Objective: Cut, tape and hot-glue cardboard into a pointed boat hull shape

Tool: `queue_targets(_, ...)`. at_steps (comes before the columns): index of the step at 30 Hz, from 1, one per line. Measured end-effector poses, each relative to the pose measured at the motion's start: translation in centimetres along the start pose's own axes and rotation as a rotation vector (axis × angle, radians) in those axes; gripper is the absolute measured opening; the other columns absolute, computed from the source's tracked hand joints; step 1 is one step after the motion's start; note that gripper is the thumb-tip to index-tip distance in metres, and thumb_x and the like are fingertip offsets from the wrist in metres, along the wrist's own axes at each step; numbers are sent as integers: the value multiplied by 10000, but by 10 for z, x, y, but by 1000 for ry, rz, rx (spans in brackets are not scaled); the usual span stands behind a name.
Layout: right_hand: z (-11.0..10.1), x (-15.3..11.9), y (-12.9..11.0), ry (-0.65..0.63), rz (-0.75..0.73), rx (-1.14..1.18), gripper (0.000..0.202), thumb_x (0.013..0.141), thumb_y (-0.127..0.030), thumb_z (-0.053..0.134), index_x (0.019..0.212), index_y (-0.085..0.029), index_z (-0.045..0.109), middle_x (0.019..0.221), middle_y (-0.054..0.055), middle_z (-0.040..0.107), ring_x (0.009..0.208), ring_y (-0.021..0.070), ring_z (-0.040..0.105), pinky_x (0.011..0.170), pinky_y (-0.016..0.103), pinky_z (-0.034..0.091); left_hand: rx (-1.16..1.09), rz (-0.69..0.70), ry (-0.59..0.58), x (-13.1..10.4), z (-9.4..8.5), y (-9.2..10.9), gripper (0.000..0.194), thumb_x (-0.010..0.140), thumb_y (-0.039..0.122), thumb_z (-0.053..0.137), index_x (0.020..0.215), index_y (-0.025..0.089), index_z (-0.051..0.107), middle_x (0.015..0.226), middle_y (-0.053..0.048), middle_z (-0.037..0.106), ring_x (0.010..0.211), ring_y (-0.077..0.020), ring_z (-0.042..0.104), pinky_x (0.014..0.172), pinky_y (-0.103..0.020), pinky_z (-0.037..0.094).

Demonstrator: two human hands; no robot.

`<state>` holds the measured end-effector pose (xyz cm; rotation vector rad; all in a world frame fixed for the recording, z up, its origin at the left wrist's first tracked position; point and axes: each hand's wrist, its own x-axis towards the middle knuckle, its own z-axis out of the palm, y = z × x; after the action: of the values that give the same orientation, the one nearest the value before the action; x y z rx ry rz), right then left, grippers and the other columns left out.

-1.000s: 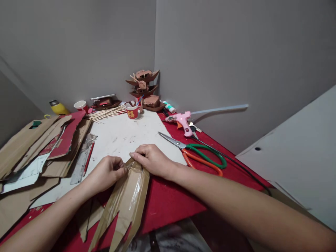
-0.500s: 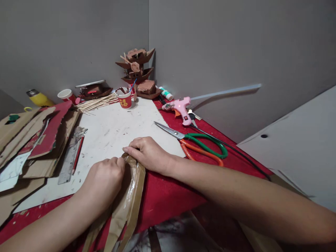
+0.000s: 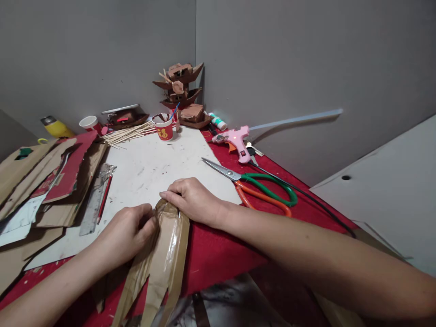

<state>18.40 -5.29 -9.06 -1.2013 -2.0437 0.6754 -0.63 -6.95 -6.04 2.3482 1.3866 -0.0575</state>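
Observation:
A piece of brown cardboard [image 3: 165,247] covered in shiny clear tape hangs over the near edge of the table, its lower end split into several long strips. My right hand [image 3: 192,200] is closed on its top end, thumb pointing left, fingers folded over the far side. At its left edge my left hand [image 3: 131,231] is curled, with thumb and forefinger pinched on the cardboard; the contact is partly hidden. To the right of my right hand lie scissors [image 3: 229,173] with green and orange handles.
A white board [image 3: 143,170] covers much of the red tabletop. Stacked cardboard [image 3: 56,213], a ruler [image 3: 91,204] and a red pencil [image 3: 105,200] lie left. Behind are thin sticks [image 3: 131,133], a paint cup [image 3: 163,129] and brown model boats [image 3: 180,91]. A pink glue gun [image 3: 240,141] rests right.
My left hand has shifted left and turned, so its thumb now shows. The taped cardboard's left strips have spread out more. My right hand keeps its hold in place.

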Motion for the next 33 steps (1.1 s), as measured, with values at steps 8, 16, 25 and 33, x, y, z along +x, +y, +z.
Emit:
queue_targets(8,-2,-3,-3,-27,7,-14,316,915,-212,556,631,-117,655,634,29,607,624,111,508,640,231,359,480,39,-72,0,3,13,276,891,264,359,766,188,593,604,-78,665,531,-224,615,490,-301,260)
queue_targets(16,-2,-5,-2,-23,-3,11,302,913,-203,554,641,-126,661,629,26,604,618,114,515,640,237,362,623,35,-72,-5,8,25,252,832,100,361,807,150,606,596,-108,650,520,-256,620,467,-313,232)
queue_targets(25,-9,-2,0,71,-7,6,315,909,-202,552,617,-121,638,610,16,584,599,105,495,616,231,347,121,-3,-121,0,-8,5,290,899,308,332,673,214,488,601,-10,571,543,-161,516,530,-262,314)
queue_targets(33,-10,5,9,95,89,-17,326,903,-213,555,600,-128,637,568,0,566,544,94,439,565,236,306,248,75,-167,22,-15,3,256,875,282,367,684,206,520,598,-18,592,536,-167,525,518,-268,285)
